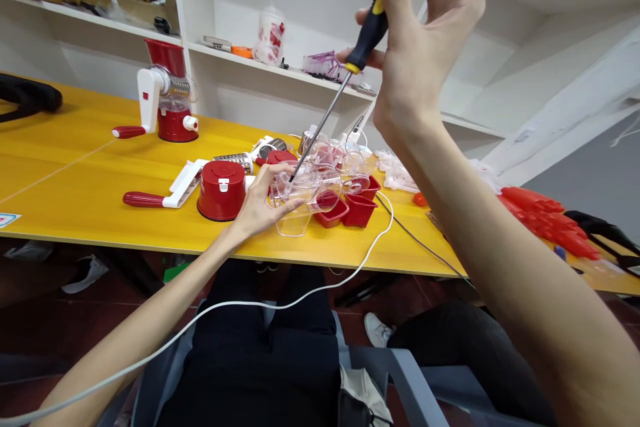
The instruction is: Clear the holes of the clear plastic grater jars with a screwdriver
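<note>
My right hand is raised high and closed round the black and yellow handle of a screwdriver. Its long metal shaft slants down to the left, and the tip reaches into a clear plastic housing. My left hand grips that clear housing from the left, holding it on the yellow table. A red round base with a white bracket and red handle lies just left of my left hand.
An assembled red and white rotary grater stands at the back left. Small red trays and more clear parts lie behind the housing. Red pieces lie at the right. A white cable hangs over the table's front edge. Shelves line the wall.
</note>
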{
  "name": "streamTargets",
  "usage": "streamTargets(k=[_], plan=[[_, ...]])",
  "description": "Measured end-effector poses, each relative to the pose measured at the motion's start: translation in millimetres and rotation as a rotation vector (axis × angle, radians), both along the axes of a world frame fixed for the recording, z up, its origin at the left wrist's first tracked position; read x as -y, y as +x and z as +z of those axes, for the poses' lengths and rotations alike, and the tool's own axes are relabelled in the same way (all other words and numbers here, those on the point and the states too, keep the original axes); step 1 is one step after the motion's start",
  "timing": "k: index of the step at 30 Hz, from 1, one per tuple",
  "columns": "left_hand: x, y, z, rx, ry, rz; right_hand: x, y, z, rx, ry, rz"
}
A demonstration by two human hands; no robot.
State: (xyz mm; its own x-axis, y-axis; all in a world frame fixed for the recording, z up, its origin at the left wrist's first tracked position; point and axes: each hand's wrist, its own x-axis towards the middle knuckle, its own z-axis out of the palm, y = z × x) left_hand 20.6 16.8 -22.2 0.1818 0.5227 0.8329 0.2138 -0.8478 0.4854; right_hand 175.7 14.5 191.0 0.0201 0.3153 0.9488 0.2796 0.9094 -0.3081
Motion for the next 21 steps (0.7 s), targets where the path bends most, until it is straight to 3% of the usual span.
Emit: streamTargets(k=[3,10,14,16,21], plan=[[-1,2,2.2,-0.006,-0.007,-0.01,-2,-7,-0.9,-0.086,0.14,0.074],[-1,9,-5.6,0.021,-0.088,-0.133,-1,-14,2.2,0.068,0.225,0.153],[-2,9,-9.9,0.018,-0.052,-0.112,0,-20,3.8,0.044,0.26,0.24],[-2,8,-10.8,0.013,-0.049,-0.093,-2,-22,4.0,0.033,0.278,0.17],[-4,7,-12.0,-0.006,-0.053,-0.072,-13,-23,10.3,0.073,0.158,-0.084]])
